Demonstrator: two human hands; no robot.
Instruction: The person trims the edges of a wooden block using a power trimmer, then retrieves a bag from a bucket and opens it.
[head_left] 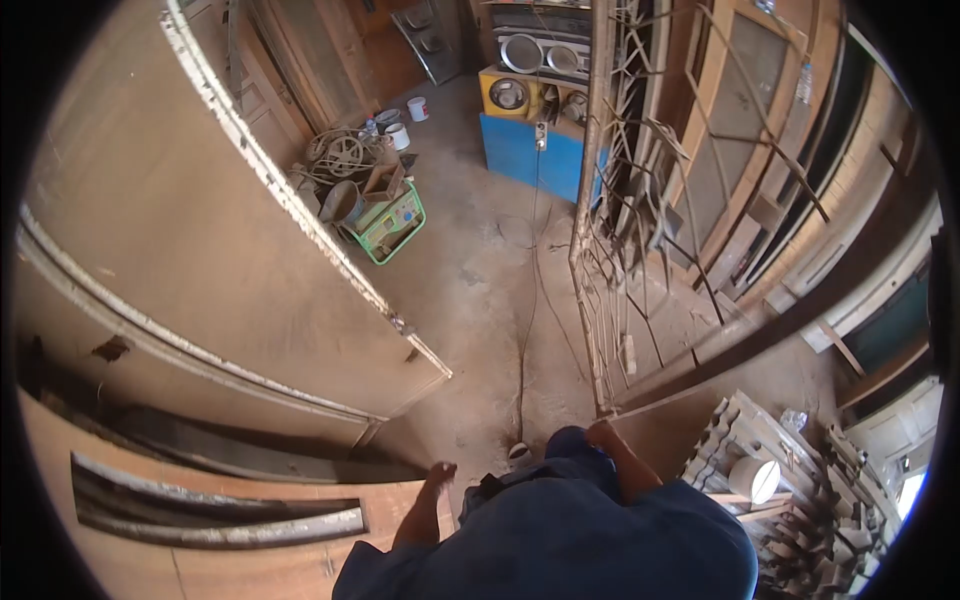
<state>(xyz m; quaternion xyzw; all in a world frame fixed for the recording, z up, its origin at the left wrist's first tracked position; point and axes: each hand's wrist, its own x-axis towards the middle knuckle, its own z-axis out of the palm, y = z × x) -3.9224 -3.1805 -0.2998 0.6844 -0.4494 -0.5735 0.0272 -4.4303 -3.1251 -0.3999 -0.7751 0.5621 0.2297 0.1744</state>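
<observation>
My left hand (pixel 443 472) hangs low beside my body, near the end of an orange-brown wooden panel. Its fingers look curled, with nothing visible in them. My right hand (pixel 603 436) is at the foot of a metal grille gate (pixel 597 330), beside a dark blue rounded shape (pixel 568 442) in front of my shirt. Whether it touches the gate or the blue shape, I cannot tell, as its fingers are not distinct. A dark cord (pixel 522 370) runs along the floor between my hands, towards a socket box (pixel 541 137) on a blue cabinet (pixel 520 155).
A large brown panel door (pixel 230 220) with a worn white edge stands at left. Ahead are a green-framed machine (pixel 395 225), several buckets (pixel 398 136) and yellow speaker-like boxes (pixel 505 93). Stacked wood pieces (pixel 740 440) and a white container (pixel 755 480) lie at right.
</observation>
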